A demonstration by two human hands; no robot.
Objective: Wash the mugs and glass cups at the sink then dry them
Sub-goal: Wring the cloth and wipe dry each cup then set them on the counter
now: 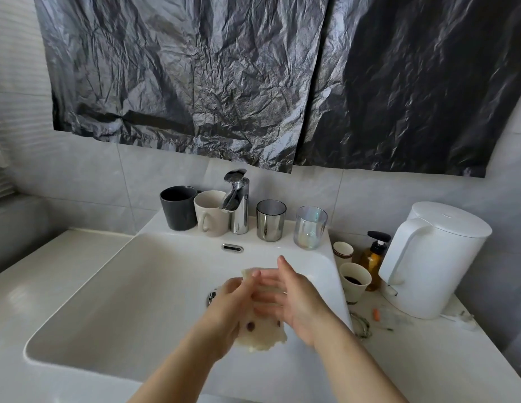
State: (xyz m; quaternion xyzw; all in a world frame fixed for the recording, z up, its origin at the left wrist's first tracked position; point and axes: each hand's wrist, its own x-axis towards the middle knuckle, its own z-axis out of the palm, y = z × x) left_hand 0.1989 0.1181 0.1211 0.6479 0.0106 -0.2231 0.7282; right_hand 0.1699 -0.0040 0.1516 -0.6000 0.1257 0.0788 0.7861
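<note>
Meanwhile, cloth (262, 336) in left grip (227, 306); dark liquid (352, 280) in paper cup (353, 294).

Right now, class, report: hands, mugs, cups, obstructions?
Left hand grips cloth over sink; right hand flat on it. Grey mug, cream mug, chrome cup, glass cup on ledge, untouched. Tap stands between them.

The cloth (262, 335) is largely covered by the left hand (227, 303) and right hand (294, 298), whose fingers (268, 279) are blurred. The drain (211, 296) is half hidden behind the left hand. The soap bottle (371, 258) is partly screened by a paper cup (355, 282) and the kettle (433, 257).
</note>
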